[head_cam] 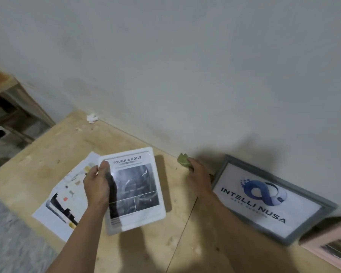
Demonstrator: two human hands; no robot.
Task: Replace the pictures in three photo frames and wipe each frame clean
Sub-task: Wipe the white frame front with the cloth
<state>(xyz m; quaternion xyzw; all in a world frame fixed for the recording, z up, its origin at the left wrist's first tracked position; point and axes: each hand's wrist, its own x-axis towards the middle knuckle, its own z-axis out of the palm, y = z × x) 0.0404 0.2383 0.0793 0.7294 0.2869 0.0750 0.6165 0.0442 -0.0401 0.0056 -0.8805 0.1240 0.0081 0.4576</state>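
The left hand (96, 186) grips the white photo frame (133, 190) by its left edge above the wooden table (126, 253); it looks light, stiff, with a slippery glossy front. The right hand (198, 174) clutches a green cloth (183, 160).

white frame (134, 191): glossy, perhaps plastic | table (47, 154): rough plywood | cloth (183, 160): matt

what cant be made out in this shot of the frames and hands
- Pink frame, head view: cut off by the right and bottom edges; its picture is too blurred to read.
- White frame: left edge hidden by the left hand; small print blurred by glare.
- Loose printed sheet: partly under the white frame and arm.
- Green cloth: mostly hidden inside the right hand.
- Grey frame: left corner behind that hand.
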